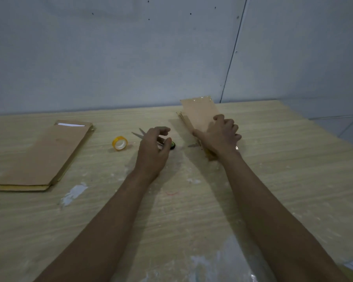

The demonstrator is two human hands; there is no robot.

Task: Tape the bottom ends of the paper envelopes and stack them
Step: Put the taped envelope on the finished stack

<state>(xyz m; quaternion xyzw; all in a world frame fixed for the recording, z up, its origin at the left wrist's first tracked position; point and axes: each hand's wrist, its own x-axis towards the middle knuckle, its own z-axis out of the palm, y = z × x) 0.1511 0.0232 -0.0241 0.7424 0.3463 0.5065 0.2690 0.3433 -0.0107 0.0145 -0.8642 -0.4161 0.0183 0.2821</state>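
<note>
Nearest to me the desk [181,220] shows only my two forearms and some pale smears of dried paint or glue. Further out, my left hand [153,149] hovers with its fingers loosely curled over the scissors [140,134], whose blades point away to the left; I cannot tell whether it is actually gripping the handles or just reaching them, since the hand hides them. My right hand [218,135] presses down on the taped envelope [200,115], fingers curled over its near part, and that envelope lies on top of the right-hand stack [182,119] with its glossy taped end pointing away from me. I judge the step to be settling this finished envelope onto the pile, so I would square its edges with those below before letting go, and keep the tape end flat so it does not catch. The yellow tape roll [120,143] lies just left of the scissors, well within reach. Far left, well apart, sits the stack of untaped envelopes [47,157], one showing a white sheet at its open far end. Nothing blocks the way between the two piles except the scissors and roll.
</note>
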